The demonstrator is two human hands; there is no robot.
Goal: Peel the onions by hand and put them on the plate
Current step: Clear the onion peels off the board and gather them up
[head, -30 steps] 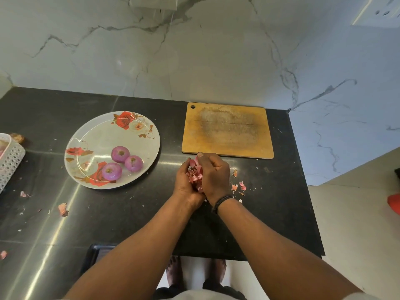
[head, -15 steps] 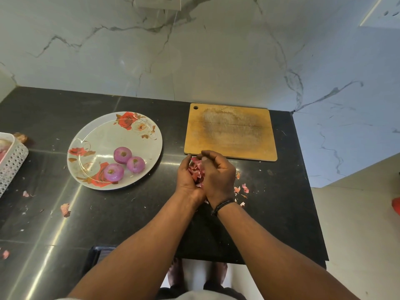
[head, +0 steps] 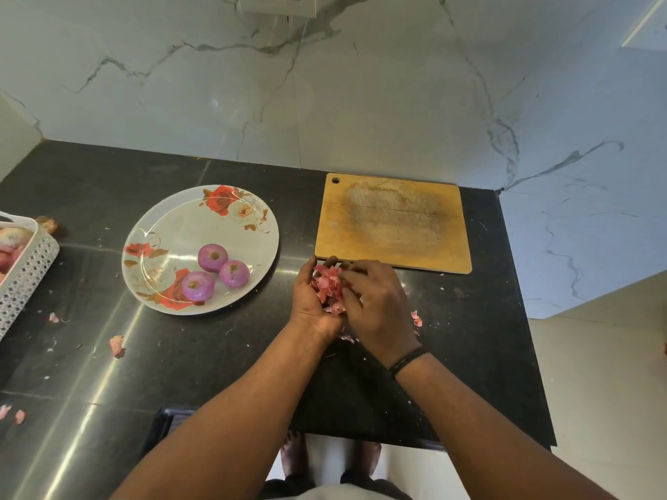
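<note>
Skins bunched between both hands, plate off to the left

Left hand cups the onion skins, right hand curls over them; the plate with three peeled onions sits nearer the left hand.

Three onions lie on the plate, left of middle. The board sits right of it. A basket is far left.

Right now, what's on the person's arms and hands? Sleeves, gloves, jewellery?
Both hands are bare, no gloves. The left hand and forearm show no sleeve, watch or band. The right hand has a thin black wristband of a few strands round the wrist. No ring can be made out on the fingers. No sleeves in view.
</note>
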